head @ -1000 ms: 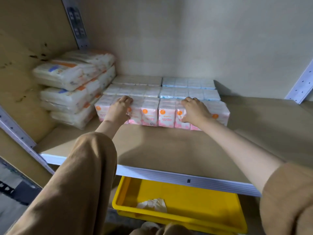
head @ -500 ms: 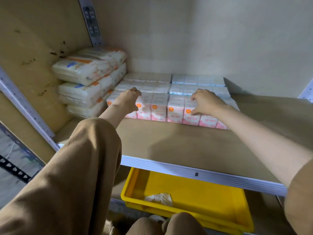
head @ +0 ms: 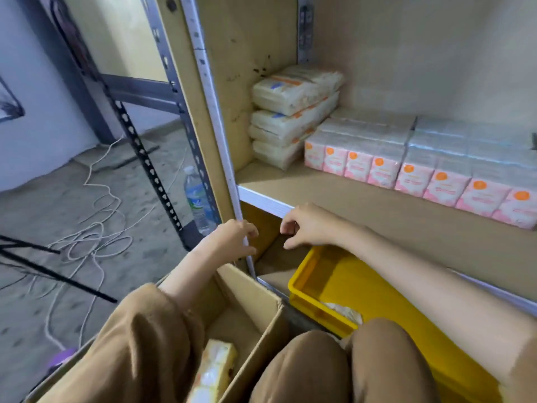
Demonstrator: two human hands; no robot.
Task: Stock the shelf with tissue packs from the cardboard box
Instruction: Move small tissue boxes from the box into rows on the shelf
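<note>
A row of pink tissue packs with orange dots stands on the wooden shelf, with pale blue and white packs behind it. Larger cream packs are stacked at the shelf's left end. My left hand and my right hand hover empty, fingers curled and apart, in front of the shelf's front edge, above the open cardboard box. One yellowish tissue pack lies inside the box, partly hidden by my left sleeve.
A yellow plastic tray with crumpled white paper sits on the lower shelf. The metal upright stands left of the shelf. A water bottle and loose white cord lie on the concrete floor at left.
Both hands have left the pink packs and pulled back and down to the shelf's front edge. The view has swung left and down, and the cardboard box now shows.
</note>
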